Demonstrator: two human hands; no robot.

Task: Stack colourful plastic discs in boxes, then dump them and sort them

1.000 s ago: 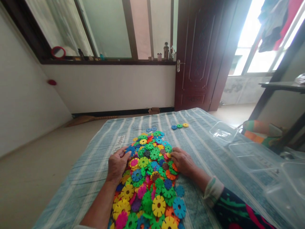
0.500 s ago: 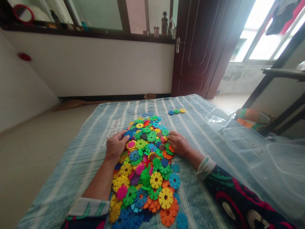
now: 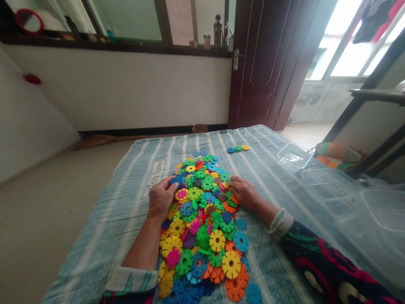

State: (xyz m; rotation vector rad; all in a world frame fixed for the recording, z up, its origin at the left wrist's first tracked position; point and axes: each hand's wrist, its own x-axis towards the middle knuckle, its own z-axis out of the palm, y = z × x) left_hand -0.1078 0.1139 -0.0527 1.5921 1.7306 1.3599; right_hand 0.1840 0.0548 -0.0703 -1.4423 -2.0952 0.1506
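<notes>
Left hand [image 3: 160, 197] pinched a blue disc [image 3: 178, 181], likely light, stiff, best held by its rim; right hand's [image 3: 246, 192] grip was unclear.

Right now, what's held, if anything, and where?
The left hand holds a blue disc by its left edge; whether the right hand holds anything is unclear.

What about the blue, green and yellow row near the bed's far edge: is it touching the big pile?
No, striped cloth shows between the three-piece row and the big pile.
</notes>
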